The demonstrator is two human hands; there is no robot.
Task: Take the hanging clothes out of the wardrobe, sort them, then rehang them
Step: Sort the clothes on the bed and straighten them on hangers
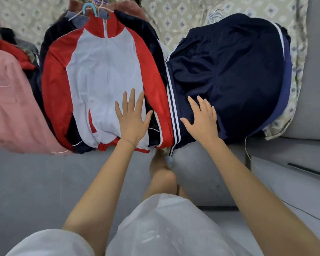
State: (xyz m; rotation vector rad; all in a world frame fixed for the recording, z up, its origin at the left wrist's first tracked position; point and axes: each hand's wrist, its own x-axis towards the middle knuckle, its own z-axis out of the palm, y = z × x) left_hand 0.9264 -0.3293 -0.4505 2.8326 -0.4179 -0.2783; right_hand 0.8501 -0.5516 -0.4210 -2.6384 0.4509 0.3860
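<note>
A red, white and navy track jacket lies flat on the bed on top of a pile, still on a light blue hanger. My left hand rests flat on its lower hem, fingers spread. To the right lies a stack of navy trousers with white side stripes, with a wire hanger at its top. My right hand lies flat on the lower part of that stack, fingers apart. Neither hand grips anything.
A pink garment and a heap of red and dark clothes lie at the left. All rest on a patterned bedspread. The grey bed frame runs along the right, grey floor below.
</note>
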